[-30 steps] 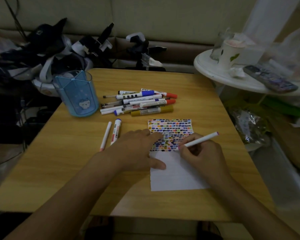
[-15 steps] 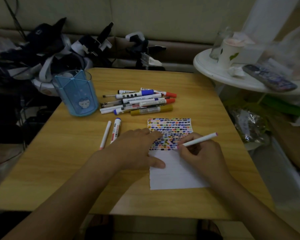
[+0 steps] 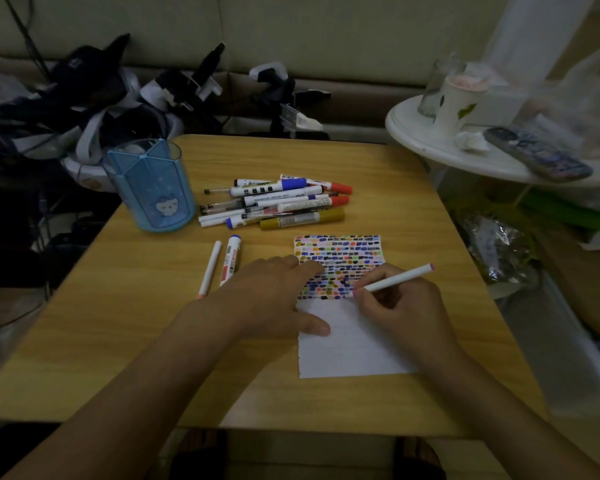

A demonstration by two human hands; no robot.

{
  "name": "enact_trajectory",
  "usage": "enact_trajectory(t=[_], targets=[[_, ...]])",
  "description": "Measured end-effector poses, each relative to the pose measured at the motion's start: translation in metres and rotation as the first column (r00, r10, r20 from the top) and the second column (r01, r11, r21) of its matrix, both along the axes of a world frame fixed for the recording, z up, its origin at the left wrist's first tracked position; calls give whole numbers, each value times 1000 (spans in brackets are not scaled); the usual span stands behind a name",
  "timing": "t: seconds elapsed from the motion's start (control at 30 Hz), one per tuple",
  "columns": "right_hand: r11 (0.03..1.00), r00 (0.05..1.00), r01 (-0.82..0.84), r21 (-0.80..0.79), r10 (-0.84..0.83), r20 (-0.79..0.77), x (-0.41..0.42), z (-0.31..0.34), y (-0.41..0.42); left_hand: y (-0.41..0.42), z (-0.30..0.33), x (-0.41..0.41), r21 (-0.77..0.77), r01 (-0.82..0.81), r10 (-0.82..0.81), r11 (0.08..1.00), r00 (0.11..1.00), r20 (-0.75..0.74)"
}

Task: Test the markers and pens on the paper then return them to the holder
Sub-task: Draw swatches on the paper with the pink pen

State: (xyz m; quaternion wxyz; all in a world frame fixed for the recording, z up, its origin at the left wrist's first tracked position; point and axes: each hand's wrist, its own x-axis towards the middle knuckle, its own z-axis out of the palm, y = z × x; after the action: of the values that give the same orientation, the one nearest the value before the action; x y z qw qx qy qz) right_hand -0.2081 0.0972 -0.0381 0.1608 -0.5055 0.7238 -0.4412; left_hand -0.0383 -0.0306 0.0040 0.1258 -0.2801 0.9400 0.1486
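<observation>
Wooden table (image 3: 125, 341): flat left hand (image 3: 274, 299) presses paper (image 3: 347, 351); right hand (image 3: 400, 306) pinches pink-tipped marker (image 3: 395, 280).

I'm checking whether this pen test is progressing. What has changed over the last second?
Almost nothing. The right hand still grips the white pen with its tip at the lower edge of the colour marks on the paper; any stroke is too slight to see. The left hand stays flat on the paper. The pile of markers, the two pens and the holder have not moved.
</observation>
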Motion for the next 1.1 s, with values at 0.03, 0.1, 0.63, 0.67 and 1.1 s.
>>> enact_trajectory(t=[0.03, 0.1, 0.63, 0.67, 1.1], targets=[[1000, 1000, 9, 3, -9, -4, 0, 0, 0, 0, 0, 0, -2, -1, 1, 1000, 1000, -5], [1000, 1000, 8, 4, -8, 2, -1, 0, -1, 0, 0, 0, -9, -2, 2, 1000, 1000, -6], [1000, 1000, -12, -5, 12, 11, 0, 0, -1, 0, 0, 0, -12, 5, -5, 1000, 1000, -6], [1000, 1000, -23, -8, 23, 16, 0, 1, 0, 0, 0, 0, -11, 6, -6, 1000, 1000, -4], [1000, 1000, -11, 2, 11, -6, -2, -1, 1, 0, 0, 0, -21, 11, -11, 1000, 1000, -21]])
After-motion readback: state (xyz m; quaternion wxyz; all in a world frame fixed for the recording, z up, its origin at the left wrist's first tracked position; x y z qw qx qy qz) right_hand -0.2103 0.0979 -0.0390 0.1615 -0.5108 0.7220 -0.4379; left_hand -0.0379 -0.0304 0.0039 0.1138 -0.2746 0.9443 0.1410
